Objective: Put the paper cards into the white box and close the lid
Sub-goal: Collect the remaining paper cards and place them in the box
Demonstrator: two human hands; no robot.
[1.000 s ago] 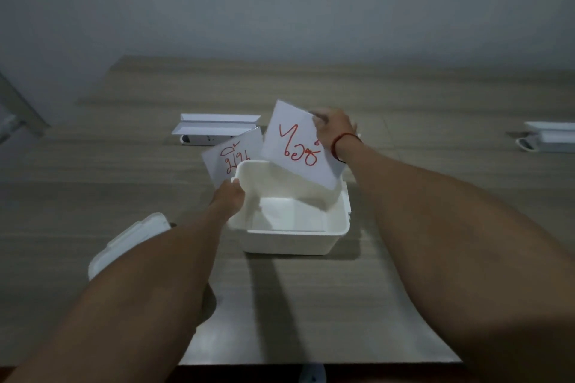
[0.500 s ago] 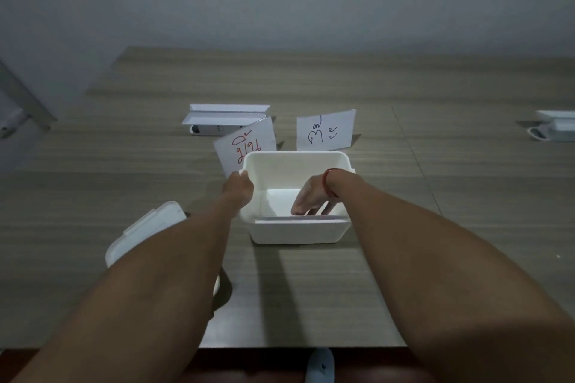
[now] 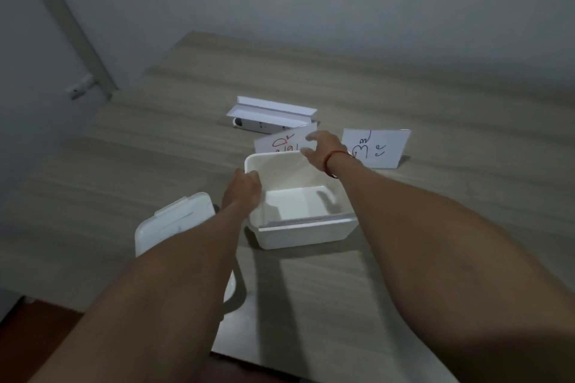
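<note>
An open white box [image 3: 306, 232] stands on the wooden table, with a paper card lying flat inside it [image 3: 298, 205]. My left hand [image 3: 244, 188] grips the box's left rim. My right hand [image 3: 320, 146] hovers over the far rim, fingers spread, at a card with red writing [image 3: 280, 141] that stands behind the box. Whether the fingers touch that card is unclear. A second card with dark writing [image 3: 375, 148] stands to the right. The white lid [image 3: 174, 222] lies left of the box, partly under my left forearm.
A white power strip under a folded white cardboard piece [image 3: 270, 113] lies beyond the cards. The table's left edge runs close to the lid, and the near edge sits below my arms. A grey wall rises behind the table.
My right hand put the red-lettered card into the box, came out with nothing in it and reached back to the card standing behind. The view shifted right and tilted.
</note>
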